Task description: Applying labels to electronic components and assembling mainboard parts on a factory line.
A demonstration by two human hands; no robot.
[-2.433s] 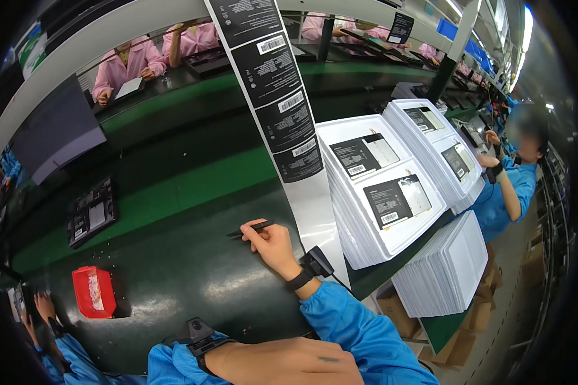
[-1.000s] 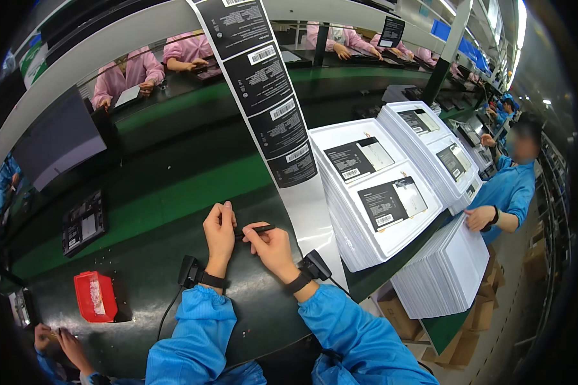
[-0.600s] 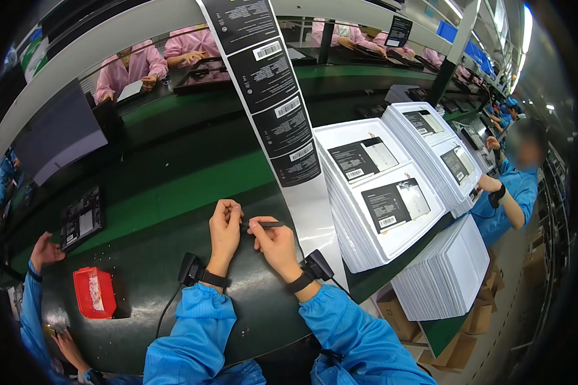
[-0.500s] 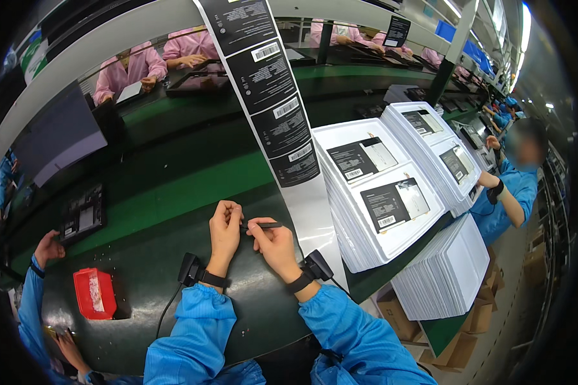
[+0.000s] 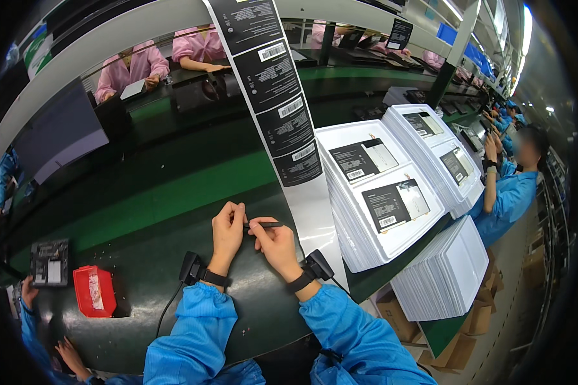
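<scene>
My right hand [image 5: 273, 242] is closed in a pinch around a slim black pen-like stick [image 5: 273, 224], which lies roughly level and points out to the right. Close beside it, my left hand [image 5: 228, 230] is also closed, its fingertips at the stick's left end. Whatever lies between the left fingers is hidden. Both hands are over the front of the dark green table, just left of a hanging strip of black labels [image 5: 281, 102] on a pale backing.
To the right stand stacked white trays [image 5: 356, 247] with black-and-silver battery packs [image 5: 395, 205] on top, and more white trays [image 5: 443, 269] lower down. On the left are a red bin [image 5: 95, 292] and a black device part [image 5: 49, 263] near a co-worker's hand. Cables trail from my wrist bands.
At the left, a co-worker has drawn the black device part left and nearer. The co-worker at the right has raised their hands from the trays. My own hands have hardly moved.
</scene>
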